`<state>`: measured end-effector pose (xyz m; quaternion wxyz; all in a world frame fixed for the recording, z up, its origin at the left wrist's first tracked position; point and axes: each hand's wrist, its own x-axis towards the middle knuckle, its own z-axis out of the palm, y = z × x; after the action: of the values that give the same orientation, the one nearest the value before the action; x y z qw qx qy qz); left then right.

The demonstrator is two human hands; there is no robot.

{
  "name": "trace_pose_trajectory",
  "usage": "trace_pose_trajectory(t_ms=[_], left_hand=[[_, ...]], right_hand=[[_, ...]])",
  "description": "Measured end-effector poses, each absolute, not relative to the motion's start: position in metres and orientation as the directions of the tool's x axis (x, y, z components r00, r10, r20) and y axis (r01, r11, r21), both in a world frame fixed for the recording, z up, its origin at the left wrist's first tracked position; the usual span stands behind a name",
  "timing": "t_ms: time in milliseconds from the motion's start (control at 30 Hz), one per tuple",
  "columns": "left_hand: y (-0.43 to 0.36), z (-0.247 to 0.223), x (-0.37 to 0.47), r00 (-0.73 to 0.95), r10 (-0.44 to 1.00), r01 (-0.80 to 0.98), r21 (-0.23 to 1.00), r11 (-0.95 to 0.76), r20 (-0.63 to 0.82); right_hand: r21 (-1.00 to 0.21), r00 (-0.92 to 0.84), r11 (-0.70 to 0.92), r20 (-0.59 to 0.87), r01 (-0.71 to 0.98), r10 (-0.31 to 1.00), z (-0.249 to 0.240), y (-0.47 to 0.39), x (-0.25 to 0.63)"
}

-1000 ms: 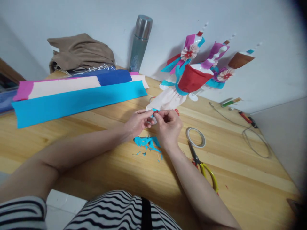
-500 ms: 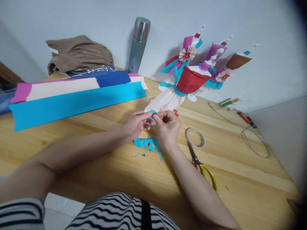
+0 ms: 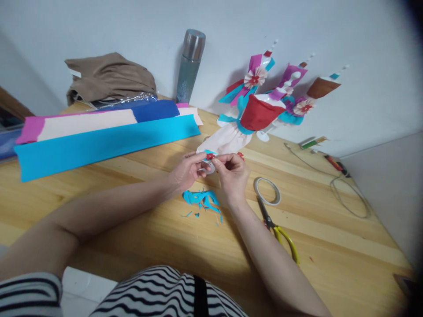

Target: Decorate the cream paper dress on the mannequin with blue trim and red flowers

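Note:
Between my fingertips sits a small red paper flower (image 3: 210, 156) with a blue paper piece (image 3: 206, 152) right behind it. My left hand (image 3: 189, 169) pinches these from the left, its lower fingers curled. My right hand (image 3: 233, 174) grips the red flower's right edge between thumb and forefinger. Just beyond my hands stands a paper doll figure with a pale skirt (image 3: 228, 140), a blue sash and a red top (image 3: 261, 113). Part of a white round base (image 3: 209, 167) shows between my hands. Another red paper flower (image 3: 241, 156) lies behind my right hand, partly hidden.
Blue paper scraps (image 3: 201, 199) lie in front of my hands. A tape roll (image 3: 267, 191) and yellow-handled scissors (image 3: 279, 231) are to the right. Blue crepe paper (image 3: 109, 147) lies left, a thermos (image 3: 191, 66) behind. More paper figures (image 3: 256, 79) stand at the wall; a cable (image 3: 340, 198) lies right.
The red flower shows more fully between my fingertips as my right fingers shift slightly right off it. The view has tilted a little; the other things rest where they were.

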<state>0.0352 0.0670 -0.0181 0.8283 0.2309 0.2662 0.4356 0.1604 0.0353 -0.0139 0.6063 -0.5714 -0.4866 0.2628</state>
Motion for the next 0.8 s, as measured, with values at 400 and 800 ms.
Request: trace_pose_trajectory(t_ms=[400,800], left_hand=[[0.067,-0.011,0.035,0.483,0.830,-0.599,0.586,0.546,-0.281],[0.070,-0.017,0.031,0.440,0.863,-0.571,0.665,0.481,-0.247]], right_hand=[[-0.936,0.378,0.245,0.329,0.255,0.866,-0.015,0.030,0.160],[-0.943,0.510,0.238,0.326,0.231,0.796,0.000,0.028,0.182]])
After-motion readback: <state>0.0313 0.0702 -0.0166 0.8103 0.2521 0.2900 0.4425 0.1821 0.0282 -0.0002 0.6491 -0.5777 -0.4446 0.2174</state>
